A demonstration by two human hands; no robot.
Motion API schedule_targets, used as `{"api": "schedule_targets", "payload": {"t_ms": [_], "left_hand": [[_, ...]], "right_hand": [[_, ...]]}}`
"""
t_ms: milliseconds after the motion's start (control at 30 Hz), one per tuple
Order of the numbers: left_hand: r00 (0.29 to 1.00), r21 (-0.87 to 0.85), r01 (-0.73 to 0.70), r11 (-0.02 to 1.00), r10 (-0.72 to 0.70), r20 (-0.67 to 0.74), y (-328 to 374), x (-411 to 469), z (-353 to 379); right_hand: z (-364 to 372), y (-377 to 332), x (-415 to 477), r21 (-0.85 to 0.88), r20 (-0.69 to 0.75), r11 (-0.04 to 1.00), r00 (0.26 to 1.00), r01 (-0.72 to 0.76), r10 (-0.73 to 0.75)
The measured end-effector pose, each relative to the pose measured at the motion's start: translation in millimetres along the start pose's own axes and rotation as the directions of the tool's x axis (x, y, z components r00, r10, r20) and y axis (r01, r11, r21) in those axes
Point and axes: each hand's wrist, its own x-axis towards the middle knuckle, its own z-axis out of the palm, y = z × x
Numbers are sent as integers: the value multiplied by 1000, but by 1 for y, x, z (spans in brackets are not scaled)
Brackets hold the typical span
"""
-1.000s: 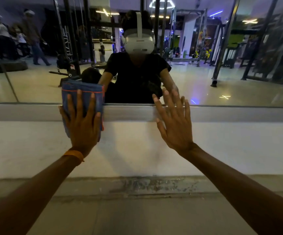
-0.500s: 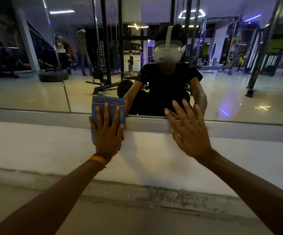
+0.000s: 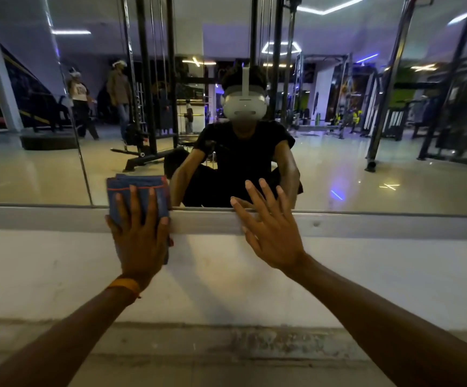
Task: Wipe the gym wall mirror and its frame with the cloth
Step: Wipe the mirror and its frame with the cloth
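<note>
A folded blue cloth (image 3: pixel 138 188) with an orange seam lies flat against the mirror's bottom edge, overlapping the grey frame strip (image 3: pixel 366 226). My left hand (image 3: pixel 140 236) presses it there with straight, spread fingers. My right hand (image 3: pixel 268 227) rests flat with spread fingers on the frame strip and the lower rim of the mirror glass (image 3: pixel 338 174), right of the cloth. The mirror fills the upper half of the view and reflects me in a headset.
Below the frame runs a white wall band (image 3: pixel 254 275), then a worn grey ledge (image 3: pixel 268 344) near the floor. A vertical mirror seam (image 3: pixel 82 169) stands left of the cloth. Reflected gym racks and two walking people show in the glass.
The cloth and my left hand have slid right along the frame, closing the gap to my right hand. The view has shifted and tilted upward, showing more of the mirror.
</note>
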Motion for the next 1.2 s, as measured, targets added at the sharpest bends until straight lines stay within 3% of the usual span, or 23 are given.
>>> {"api": "schedule_targets", "payload": {"t_ms": [133, 267, 433, 600, 700, 833, 933, 1000, 1133, 1200], "left_hand": [[982, 25, -189, 982, 188, 33, 53, -16, 26], [998, 4, -62, 998, 62, -23, 11, -17, 18], [999, -40, 43, 998, -43, -6, -15, -11, 3], [968, -6, -246, 969, 246, 50, 66, -21, 29], [985, 4, -169, 986, 169, 19, 54, -19, 32], [999, -14, -5, 1000, 4, -35, -35, -14, 5], [999, -19, 49, 999, -49, -14, -74, -8, -12], [998, -10, 64, 998, -64, -16, -62, -7, -10], [971, 5, -234, 972, 234, 53, 0, -16, 14], [961, 6, -271, 962, 271, 47, 6, -11, 19]], "right_hand": [[-1, -7, -3, 18, 13, 999, 999, -41, 41], [-19, 20, -8, -11, 44, 999, 998, 38, -38], [-22, 11, -12, 12, 62, 999, 997, -48, 47], [-17, -3, -13, 9, 76, 991, 989, -131, 130], [-15, -6, -14, 30, 36, 991, 991, -130, 129], [-16, -8, -10, 1, 30, 993, 992, -121, 121], [-18, -18, 1, 4, 39, 999, 998, 53, -53], [-15, -28, 15, 34, 38, 996, 996, 78, -80], [-5, -47, 34, -3, 90, 999, 995, -39, 39], [-2, -48, 32, -37, 89, 999, 995, -35, 38]]}}
